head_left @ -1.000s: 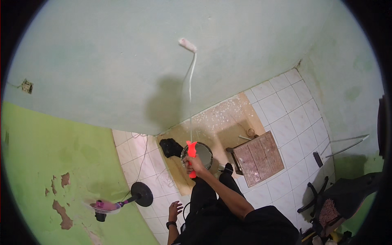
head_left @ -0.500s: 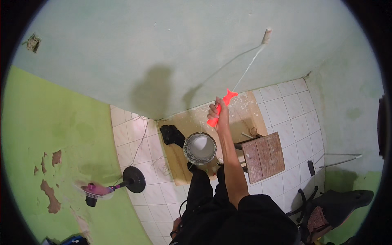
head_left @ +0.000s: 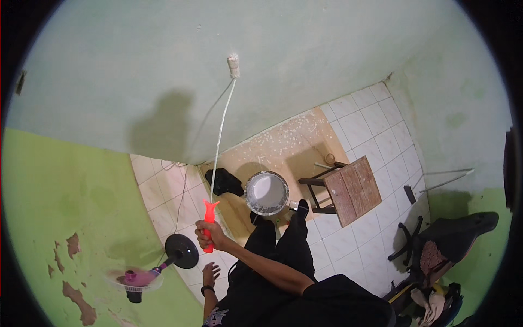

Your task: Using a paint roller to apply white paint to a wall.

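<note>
My right hand (head_left: 211,235) grips the orange handle (head_left: 210,210) of a paint roller, below and left of the bucket in view. The long white rod (head_left: 222,131) runs up from it to the white roller (head_left: 233,66), which is against the pale upper wall (head_left: 327,49). My left hand (head_left: 211,272) hangs lower down beside my leg, fingers apart and holding nothing, a black band on its wrist. Between the roller's rod and a wooden stool, a paint-crusted bucket (head_left: 283,182) with whitish paint stands on a speckled tan board (head_left: 294,125), just beyond my feet.
The wooden stool (head_left: 357,188) stands to the right. A black bag (head_left: 223,182) lies left of the bucket. A pink pedestal fan (head_left: 182,250) with a cord is at lower left, by the green wall (head_left: 43,191). An office chair (head_left: 452,240) and a long-handled tool (head_left: 409,193) are at right.
The roller swung right half a second ago and has since moved left and slightly down, my right hand with it. My left hand shows more fully than half a second ago.
</note>
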A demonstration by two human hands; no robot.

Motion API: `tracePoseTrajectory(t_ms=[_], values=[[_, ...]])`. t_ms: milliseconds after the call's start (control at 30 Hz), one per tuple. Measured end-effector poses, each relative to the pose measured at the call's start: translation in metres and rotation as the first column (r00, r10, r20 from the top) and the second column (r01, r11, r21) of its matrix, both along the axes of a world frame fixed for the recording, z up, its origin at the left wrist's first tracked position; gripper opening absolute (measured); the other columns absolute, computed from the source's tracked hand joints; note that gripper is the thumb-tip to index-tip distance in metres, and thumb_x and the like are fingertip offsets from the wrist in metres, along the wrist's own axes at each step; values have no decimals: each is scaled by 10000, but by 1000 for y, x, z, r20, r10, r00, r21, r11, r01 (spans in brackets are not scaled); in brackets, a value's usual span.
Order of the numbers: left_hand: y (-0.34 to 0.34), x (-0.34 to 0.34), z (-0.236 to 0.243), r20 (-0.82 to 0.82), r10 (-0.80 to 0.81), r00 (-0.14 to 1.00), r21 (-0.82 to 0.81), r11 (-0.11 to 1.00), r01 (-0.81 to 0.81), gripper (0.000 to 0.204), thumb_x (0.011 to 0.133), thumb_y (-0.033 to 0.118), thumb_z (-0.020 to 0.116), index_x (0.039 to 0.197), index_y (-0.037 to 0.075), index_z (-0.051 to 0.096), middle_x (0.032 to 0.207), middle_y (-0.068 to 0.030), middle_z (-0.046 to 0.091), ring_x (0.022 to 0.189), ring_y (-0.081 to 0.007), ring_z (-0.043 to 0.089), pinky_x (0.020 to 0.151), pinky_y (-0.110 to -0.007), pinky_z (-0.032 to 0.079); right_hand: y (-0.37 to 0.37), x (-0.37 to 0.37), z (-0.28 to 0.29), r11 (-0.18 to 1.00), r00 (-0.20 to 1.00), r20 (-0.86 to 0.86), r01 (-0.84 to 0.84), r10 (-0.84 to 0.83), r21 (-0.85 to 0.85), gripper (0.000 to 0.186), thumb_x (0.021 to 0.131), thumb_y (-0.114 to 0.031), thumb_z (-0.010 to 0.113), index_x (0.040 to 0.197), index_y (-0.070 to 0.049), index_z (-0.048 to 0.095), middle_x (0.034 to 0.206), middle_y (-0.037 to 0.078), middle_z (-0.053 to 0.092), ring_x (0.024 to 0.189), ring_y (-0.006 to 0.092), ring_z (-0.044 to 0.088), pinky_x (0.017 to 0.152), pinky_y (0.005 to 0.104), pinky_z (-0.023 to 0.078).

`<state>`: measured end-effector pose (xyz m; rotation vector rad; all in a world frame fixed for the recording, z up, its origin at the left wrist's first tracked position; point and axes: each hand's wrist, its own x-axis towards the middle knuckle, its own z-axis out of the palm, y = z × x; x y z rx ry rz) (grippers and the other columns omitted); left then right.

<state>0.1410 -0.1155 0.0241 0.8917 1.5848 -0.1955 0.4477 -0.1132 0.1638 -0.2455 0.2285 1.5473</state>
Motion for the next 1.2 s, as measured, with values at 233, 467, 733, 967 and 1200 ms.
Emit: tracePoseTrajectory(t_ms=[233,467,733,967,1200], values=[[58,24,2,42,-68,997,93,994,63,378,916,344,442,1182,82,503,1037,-113,628,863,-208,627,697,-351,492,18,178,-30,901,901,24,434,-434,-12,192,828,-278,501,702,-147,439,520,-61,364,376,78,335,350,225,280],[46,-13,-9,-9,-109,994,-46,993,109,382,893,331,470,1189,91,504,1040,-99,623,860,-210,607,708,-354,489,12,216,-27,909,914,135,398,-382,-125,210,808,-268,456,637,-155,409,503,-48,364,376,89,340,366,252,304],[60,-22,-26,-16,-78,997,-62,995,76,383,874,330,481,1175,95,516,1038,-97,628,879,-220,612,731,-374,483,-6,40,11,997,999,-37,-8,5,-80,189,801,-211,506,658,-145,401,489,-37,347,352,86,292,362,247,267],[83,28,7,187,-90,978,186,981,55,367,939,354,440,1173,84,518,1021,-105,635,849,-192,630,691,-316,496,-16,158,-32,922,936,213,324,-280,-214,135,789,-194,492,680,-145,430,505,-71,360,358,44,315,341,207,283],[25,-52,-19,210,123,970,16,991,-129,405,892,350,486,1209,98,485,1089,-113,606,926,-228,608,751,-366,489,-28,227,-14,931,919,155,363,-363,32,125,792,-176,464,681,-121,443,506,-62,358,348,40,296,349,203,304]])
